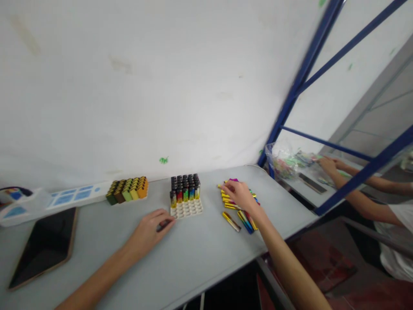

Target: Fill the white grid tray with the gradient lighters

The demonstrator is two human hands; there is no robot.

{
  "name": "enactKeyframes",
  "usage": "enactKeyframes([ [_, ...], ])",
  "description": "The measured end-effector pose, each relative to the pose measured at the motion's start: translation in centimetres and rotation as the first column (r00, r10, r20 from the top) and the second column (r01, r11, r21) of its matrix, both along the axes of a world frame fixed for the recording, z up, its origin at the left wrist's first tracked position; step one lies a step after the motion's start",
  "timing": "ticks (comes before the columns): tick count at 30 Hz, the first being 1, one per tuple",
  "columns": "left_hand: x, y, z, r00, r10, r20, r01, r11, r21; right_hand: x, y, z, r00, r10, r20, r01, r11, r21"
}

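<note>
My left hand (pixel 156 226) rests on the table at the near left corner of a white tray (pixel 187 211) with round holes. Its fingers are curled round a small dark thing (pixel 163 224) that I cannot make out. Rows of lighters with black tops (pixel 185 185) and shiny coloured bodies stand upright in the tray's far part; the near rows of holes show bare. To the right, my right hand (pixel 240 196) is over a loose pile of shiny metallic tube-shaped pieces (pixel 230 220), gold, blue and red. Its fingertips are drawn together at the pile's left edge; what they pinch is unclear.
A block of green, brown and orange pieces (pixel 127 189) stands by the wall, beside a white power strip (pixel 79 193). A dark tablet (pixel 45 245) lies at left. Beyond the blue metal frame (pixel 290 101), another person's hands (pixel 329 165) work near plastic bags (pixel 284 161).
</note>
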State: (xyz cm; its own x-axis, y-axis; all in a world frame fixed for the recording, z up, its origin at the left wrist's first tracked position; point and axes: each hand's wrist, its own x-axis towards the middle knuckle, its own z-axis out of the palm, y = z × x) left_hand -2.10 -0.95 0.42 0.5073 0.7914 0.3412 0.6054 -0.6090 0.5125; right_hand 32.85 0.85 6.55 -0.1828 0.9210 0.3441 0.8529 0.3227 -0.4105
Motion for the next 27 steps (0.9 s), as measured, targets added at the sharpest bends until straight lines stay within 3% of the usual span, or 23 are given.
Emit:
enactKeyframes([
  [3, 0.2, 0.0, -0.3, 1.000, 0.014, 0.000, -0.014, 1.000, 0.013, 0.9, -3.0, -1.0, 0.996, 0.008, 0.089, -0.004, 0.999, -0.053],
  [9, 0.6, -0.4, -0.5, 0.999, 0.037, -0.015, -0.036, 0.998, 0.053, -1.4, -7.1, -4.4, 0.965, -0.095, 0.244, 0.104, 0.994, -0.026],
  [15, 1.1, -0.5, -0.4, 0.997, 0.055, -0.057, -0.053, 0.998, 0.042, -1.6, -6.4, -5.8, 0.945, -0.089, 0.314, 0.075, 0.996, 0.055],
  [21, 1.3, -0.4, -0.5, 0.993, 0.058, -0.103, -0.052, 0.997, 0.057, -2.9, -6.0, -6.6, 0.947, -0.195, 0.254, 0.167, 0.978, 0.129],
  [27, 0.9, -0.1, -0.6, 0.994, 0.038, -0.107, -0.035, 0.999, 0.026, -4.2, -6.1, -6.6, 0.917, -0.253, 0.307, 0.213, 0.964, 0.159],
])
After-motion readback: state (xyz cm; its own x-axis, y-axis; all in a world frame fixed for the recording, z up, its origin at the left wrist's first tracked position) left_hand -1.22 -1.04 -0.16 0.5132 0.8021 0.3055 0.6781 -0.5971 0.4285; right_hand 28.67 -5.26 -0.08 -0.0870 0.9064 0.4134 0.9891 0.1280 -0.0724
